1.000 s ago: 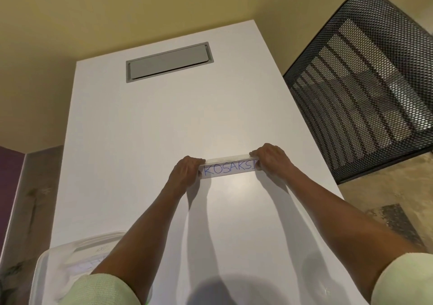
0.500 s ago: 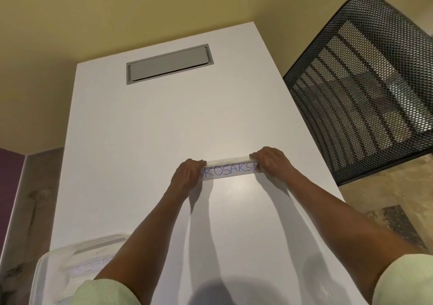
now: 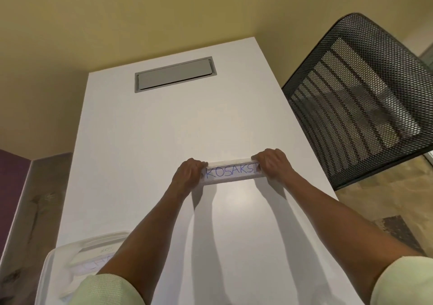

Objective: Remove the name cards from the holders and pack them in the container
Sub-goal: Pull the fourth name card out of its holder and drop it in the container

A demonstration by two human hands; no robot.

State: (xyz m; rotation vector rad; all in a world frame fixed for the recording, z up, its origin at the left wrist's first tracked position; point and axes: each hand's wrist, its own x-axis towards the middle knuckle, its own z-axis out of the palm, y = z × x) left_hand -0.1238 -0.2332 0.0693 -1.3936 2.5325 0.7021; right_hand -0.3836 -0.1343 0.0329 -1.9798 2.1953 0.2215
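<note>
A clear name card holder [image 3: 230,173] with a white name card [image 3: 232,172] lettered "KOSAKSI" in blue sits on the white table [image 3: 150,140], a little toward 4 o'clock from its middle. The left hand [image 3: 188,174] clasps its 9 o'clock end, fingers curled over the top edge; the right hand [image 3: 271,164] grips the 3 o'clock end likewise. A translucent container [image 3: 61,265] holding cards lies at 7 o'clock, near the table edge. A black mesh chair [image 3: 356,98] stands at 2 o'clock.

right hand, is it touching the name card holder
Touching. The head view shows the right hand wrapped around the right end of the name card holder, covering the last letters.
</note>
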